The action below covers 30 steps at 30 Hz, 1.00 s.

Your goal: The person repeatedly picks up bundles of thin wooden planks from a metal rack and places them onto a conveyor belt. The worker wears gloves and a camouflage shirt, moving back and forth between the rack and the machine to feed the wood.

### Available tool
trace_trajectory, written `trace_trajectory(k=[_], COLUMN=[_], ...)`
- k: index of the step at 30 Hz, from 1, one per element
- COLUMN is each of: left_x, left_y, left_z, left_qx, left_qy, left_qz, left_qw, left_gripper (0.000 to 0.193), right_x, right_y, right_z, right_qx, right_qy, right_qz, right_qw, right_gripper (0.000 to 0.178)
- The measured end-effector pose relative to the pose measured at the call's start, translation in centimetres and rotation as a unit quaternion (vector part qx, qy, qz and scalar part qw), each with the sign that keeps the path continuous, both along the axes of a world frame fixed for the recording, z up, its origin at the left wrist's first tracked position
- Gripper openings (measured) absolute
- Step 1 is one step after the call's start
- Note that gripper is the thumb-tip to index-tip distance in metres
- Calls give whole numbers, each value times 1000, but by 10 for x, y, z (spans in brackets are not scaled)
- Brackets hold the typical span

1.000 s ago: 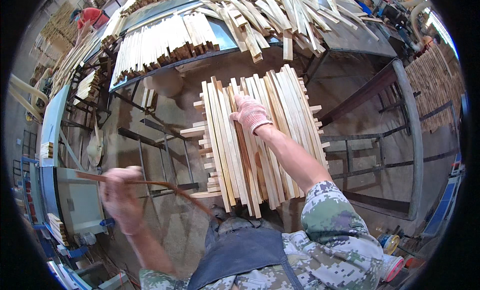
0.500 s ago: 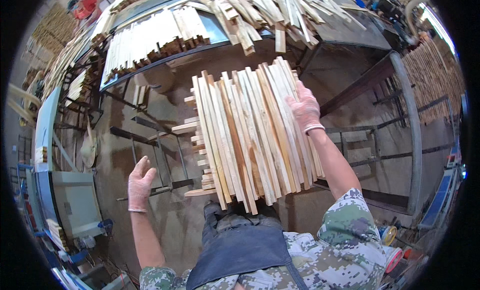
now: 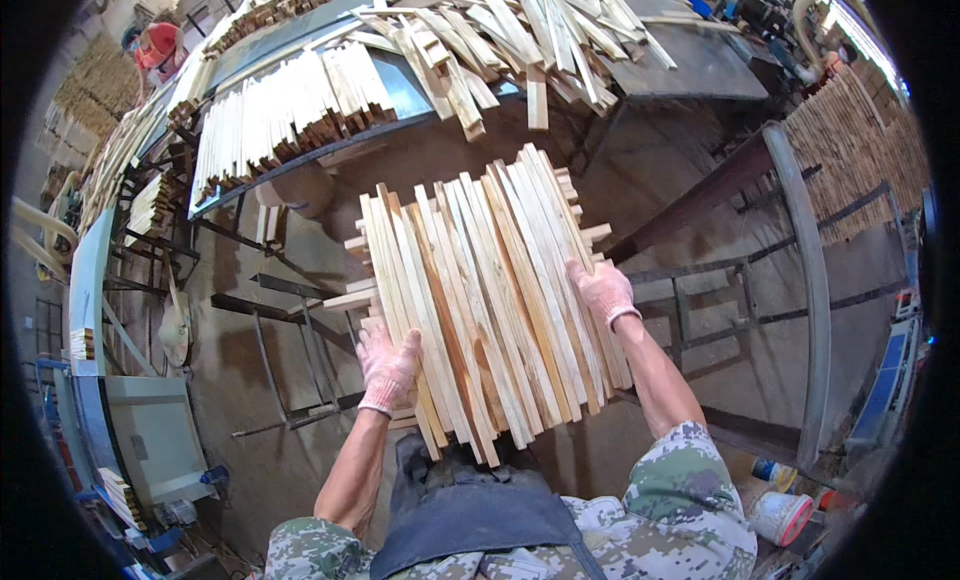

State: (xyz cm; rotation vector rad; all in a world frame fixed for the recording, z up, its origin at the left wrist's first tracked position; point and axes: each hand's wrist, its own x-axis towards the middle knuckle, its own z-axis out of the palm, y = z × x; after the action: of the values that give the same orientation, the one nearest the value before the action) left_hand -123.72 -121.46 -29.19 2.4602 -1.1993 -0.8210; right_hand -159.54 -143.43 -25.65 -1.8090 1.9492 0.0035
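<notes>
A stack of pale wooden slats (image 3: pixel 480 300), laid in crossing layers, is held up in front of me at waist height. My left hand (image 3: pixel 387 368), in a pink knitted glove, presses against the stack's left side near its lower corner. My right hand (image 3: pixel 603 292), gloved the same, grips the right edge of the stack. A few slat ends stick out sideways on the left and right. I wear a camouflage shirt and a dark apron.
A metal workbench (image 3: pixel 690 65) behind holds a loose heap of slats (image 3: pixel 500 30) and a tidy row of slats (image 3: pixel 285 110). A steel frame (image 3: pixel 795 260) stands at right, more stacked slats (image 3: pixel 850 140) beyond. A person in a red cap (image 3: pixel 155 45) is far left. Cans (image 3: pixel 780 515) sit at lower right.
My left hand let go of a thin strip and rose to the stack's left side. My right hand slid from the top of the stack to its right edge.
</notes>
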Motion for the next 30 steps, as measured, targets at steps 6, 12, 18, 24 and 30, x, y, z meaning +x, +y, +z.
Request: trace_trajectory(k=[6, 12, 18, 24, 30], left_x=[-26, -3, -13, 12, 67], left_y=[0, -3, 25, 84, 176], left_z=[17, 0, 24, 64, 108], left_qx=[-253, -148, -190, -254, -363], left_qy=[474, 590, 609, 585, 539], left_qz=[275, 248, 238, 251, 279], left_qw=[797, 754, 732, 728, 707], left_gripper=[68, 68, 71, 81, 72], right_x=[-1, -7, -8, 47, 160], right_y=[0, -1, 5, 33, 80], right_z=[-3, -13, -3, 56, 116], right_qx=[-1, -48, -53, -95, -135], right_qy=[-43, -52, -83, -141, -136], right_qz=[5, 17, 10, 59, 122], right_qw=[999, 997, 995, 984, 974], right_gripper=[79, 72, 64, 63, 68])
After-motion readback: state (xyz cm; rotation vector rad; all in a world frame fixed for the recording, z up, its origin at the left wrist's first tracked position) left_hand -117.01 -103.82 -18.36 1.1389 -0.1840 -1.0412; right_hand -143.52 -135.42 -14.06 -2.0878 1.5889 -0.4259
